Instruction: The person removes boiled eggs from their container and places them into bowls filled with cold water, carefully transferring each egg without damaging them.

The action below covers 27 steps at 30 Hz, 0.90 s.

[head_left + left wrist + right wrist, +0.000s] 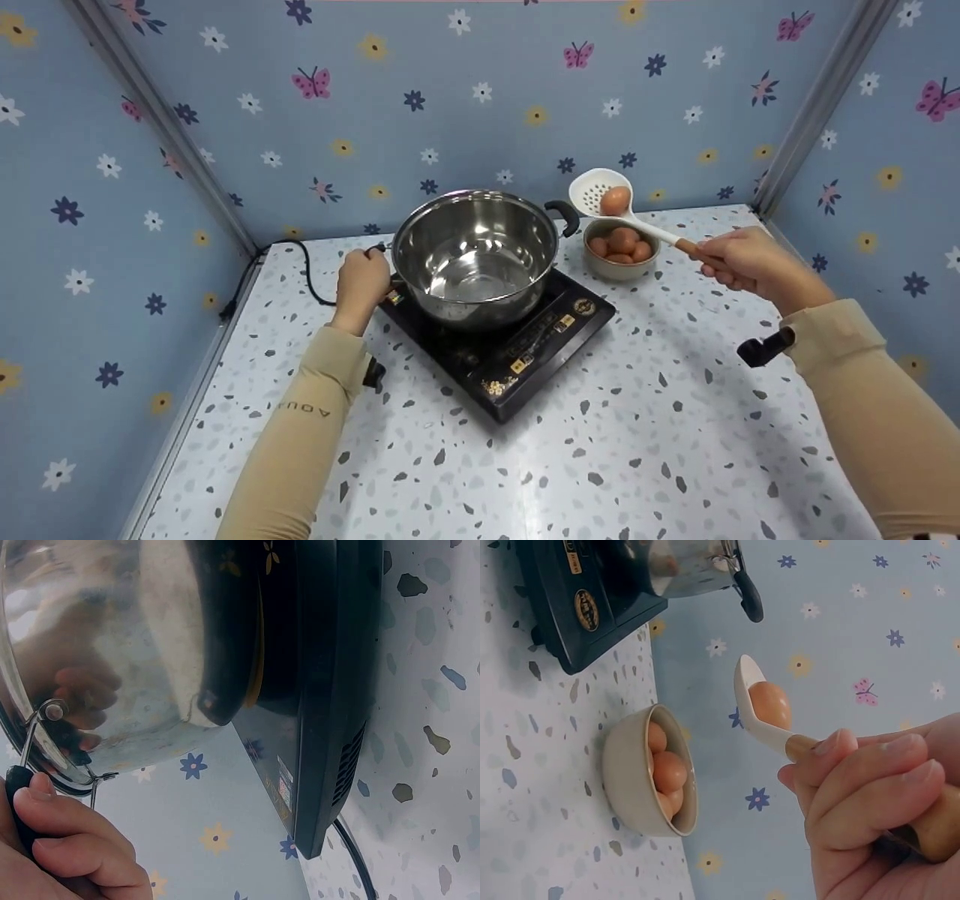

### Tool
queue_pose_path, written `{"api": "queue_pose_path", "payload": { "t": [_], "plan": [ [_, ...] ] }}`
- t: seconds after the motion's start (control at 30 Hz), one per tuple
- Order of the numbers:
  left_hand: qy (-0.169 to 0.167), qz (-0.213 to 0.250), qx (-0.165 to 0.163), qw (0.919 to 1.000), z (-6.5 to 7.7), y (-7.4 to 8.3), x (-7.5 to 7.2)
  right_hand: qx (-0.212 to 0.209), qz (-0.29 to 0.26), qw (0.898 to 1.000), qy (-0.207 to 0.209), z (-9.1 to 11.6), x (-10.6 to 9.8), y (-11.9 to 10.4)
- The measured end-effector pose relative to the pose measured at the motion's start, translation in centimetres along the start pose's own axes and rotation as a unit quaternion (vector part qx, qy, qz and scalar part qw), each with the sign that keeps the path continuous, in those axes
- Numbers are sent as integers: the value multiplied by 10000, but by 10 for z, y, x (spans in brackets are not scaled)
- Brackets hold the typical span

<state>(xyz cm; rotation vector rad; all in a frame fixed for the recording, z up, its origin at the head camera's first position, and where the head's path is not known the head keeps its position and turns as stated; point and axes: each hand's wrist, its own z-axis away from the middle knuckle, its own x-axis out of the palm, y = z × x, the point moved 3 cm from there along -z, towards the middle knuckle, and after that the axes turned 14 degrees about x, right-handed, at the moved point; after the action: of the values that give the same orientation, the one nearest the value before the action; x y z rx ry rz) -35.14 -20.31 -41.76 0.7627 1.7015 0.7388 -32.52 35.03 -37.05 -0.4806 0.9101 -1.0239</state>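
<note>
A steel pot (476,262) stands on a black induction cooktop (517,360), with no food visible inside. My left hand (361,281) grips the pot's left black handle (21,802); the fingers curl round it in the left wrist view. My right hand (742,259) holds the wooden handle of a white slotted spoon (598,187). One brown egg (769,705) lies in the spoon's bowl, raised above a beige bowl (626,772). Several brown eggs (622,241) sit in that bowl, to the right of the pot.
The pot's right handle (564,217) juts toward the spoon. A black power cord (309,270) runs behind the left hand toward the left wall. Patterned blue walls (480,97) enclose the speckled table (600,465) at the back and sides.
</note>
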Motion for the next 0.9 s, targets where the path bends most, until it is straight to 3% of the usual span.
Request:
{"api": "queue_pose_path", "payload": {
  "t": [0.5,0.9],
  "plan": [
    [2,15,-17,10000,0,1,1,229,-160,9996,-29,-11,-8,27],
    [-21,142,-35,9999,0,1,1,179,-182,9996,122,-21,-21,50]
  ]
}}
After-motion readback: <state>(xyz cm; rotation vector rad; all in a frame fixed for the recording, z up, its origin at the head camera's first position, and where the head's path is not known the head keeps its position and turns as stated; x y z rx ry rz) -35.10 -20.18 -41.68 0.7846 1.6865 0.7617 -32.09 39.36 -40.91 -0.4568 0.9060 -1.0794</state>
